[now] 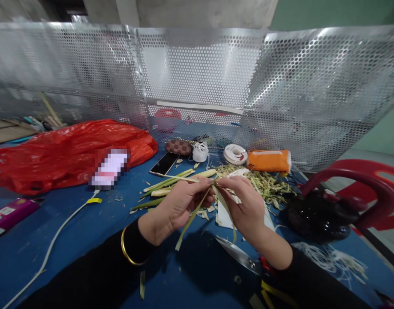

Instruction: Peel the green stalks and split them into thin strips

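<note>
My left hand and my right hand meet above the blue table, both pinched on thin green leaf strips that hang down between them. A long pale strip runs left from my left fingers. Just behind the hands lie several green stalks and a heap of leaf trimmings. Scissors with red handles lie under my right wrist. A white sheet sits beneath the hands. A gold bangle is on my left wrist.
A red plastic bag fills the left. A phone, checked pouch, white string ball, tape roll and orange packet line the perforated metal screen. A dark kettle, red chair and white cable are nearby.
</note>
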The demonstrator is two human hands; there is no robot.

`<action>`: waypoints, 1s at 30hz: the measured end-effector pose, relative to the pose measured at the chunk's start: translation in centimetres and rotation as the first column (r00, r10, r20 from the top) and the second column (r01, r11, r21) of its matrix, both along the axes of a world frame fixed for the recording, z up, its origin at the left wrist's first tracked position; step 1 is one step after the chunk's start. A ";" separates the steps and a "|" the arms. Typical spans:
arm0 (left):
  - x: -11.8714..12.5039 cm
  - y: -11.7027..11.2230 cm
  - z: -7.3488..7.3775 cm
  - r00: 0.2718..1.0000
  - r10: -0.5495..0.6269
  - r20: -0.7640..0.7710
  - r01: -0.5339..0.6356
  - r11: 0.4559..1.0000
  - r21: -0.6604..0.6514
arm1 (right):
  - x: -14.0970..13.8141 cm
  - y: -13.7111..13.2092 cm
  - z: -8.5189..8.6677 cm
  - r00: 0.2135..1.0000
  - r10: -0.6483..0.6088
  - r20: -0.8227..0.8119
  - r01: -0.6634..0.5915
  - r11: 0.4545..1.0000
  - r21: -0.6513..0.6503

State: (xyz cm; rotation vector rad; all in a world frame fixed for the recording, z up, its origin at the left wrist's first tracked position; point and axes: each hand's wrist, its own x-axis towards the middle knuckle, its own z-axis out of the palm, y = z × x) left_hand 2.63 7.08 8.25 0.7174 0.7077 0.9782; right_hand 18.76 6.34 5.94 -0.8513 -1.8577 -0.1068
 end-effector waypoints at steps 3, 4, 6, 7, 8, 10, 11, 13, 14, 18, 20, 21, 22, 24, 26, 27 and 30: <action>0.1 0.0 0.2 1.000 0.014 0.019 -0.013 0.998 -0.064 | 0.2 0.0 0.0 0.999 0.003 0.052 -0.008 0.997 0.081; 0.2 0.0 0.2 0.999 0.023 0.025 -0.021 0.996 -0.086 | 0.2 0.0 0.0 0.998 0.016 0.062 -0.022 0.994 0.104; 0.4 0.0 0.3 0.998 0.041 0.040 -0.036 0.993 -0.115 | 0.3 0.0 0.0 0.997 0.043 0.069 -0.052 0.990 0.131; 0.5 0.1 0.3 0.998 0.048 0.047 -0.042 0.992 -0.121 | 0.3 0.1 0.0 0.996 0.053 0.066 -0.061 0.989 0.135; 0.5 0.1 0.2 0.997 0.053 0.050 -0.047 0.992 -0.121 | 0.3 0.1 -0.1 0.997 0.058 0.058 -0.066 0.988 0.136; 0.6 0.0 0.1 0.997 0.058 0.048 -0.053 0.994 -0.097 | 0.2 0.1 -0.2 0.997 0.067 0.037 -0.071 0.988 0.134; 0.6 0.0 0.1 0.997 0.056 0.043 -0.053 0.995 -0.080 | 0.1 0.1 -0.4 0.998 0.065 0.019 -0.067 0.990 0.128; 0.5 -0.1 0.0 0.998 0.054 0.023 -0.053 0.998 -0.042 | -0.1 0.1 -0.7 0.998 0.028 -0.050 -0.025 0.997 0.071; 0.5 -0.2 0.1 0.999 0.053 0.006 -0.053 0.998 -0.024 | -0.2 0.1 -0.9 0.995 -0.005 -0.096 0.006 1.000 0.014; 0.4 -0.4 0.3 0.999 0.037 -0.041 -0.037 0.999 0.005 | -0.3 0.2 -1.5 0.971 -0.074 -0.226 0.025 0.977 -0.211; 0.3 -0.4 0.5 0.999 0.006 -0.054 -0.006 1.000 -0.007 | -0.3 0.4 -1.7 0.959 -0.041 -0.280 -0.032 0.967 -0.252; 0.3 -0.3 0.5 0.998 -0.013 -0.061 0.013 1.000 -0.010 | -0.3 0.5 -1.7 0.949 -0.029 -0.314 -0.062 0.959 -0.275; 0.3 -0.3 0.5 0.997 -0.030 -0.065 0.030 1.000 -0.004 | -0.3 0.5 -1.7 0.937 -0.021 -0.348 -0.092 0.948 -0.305; 0.3 -0.3 0.5 0.996 -0.056 -0.063 0.058 0.998 0.026 | -0.4 0.7 -1.6 0.916 -0.022 -0.400 -0.142 0.916 -0.374; 0.3 -0.2 0.5 0.995 -0.061 -0.074 0.065 0.996 0.054 | -0.4 0.8 -1.7 0.909 -0.019 -0.415 -0.176 0.888 -0.425; 0.3 -0.2 0.4 0.995 -0.055 -0.087 0.060 0.996 0.060 | -0.4 0.8 -1.7 0.914 -0.007 -0.406 -0.187 0.881 -0.435; 0.4 -0.2 0.3 0.990 -0.022 -0.137 0.031 0.997 0.069 | -0.1 1.0 -2.3 0.941 0.033 -0.337 -0.178 0.895 -0.409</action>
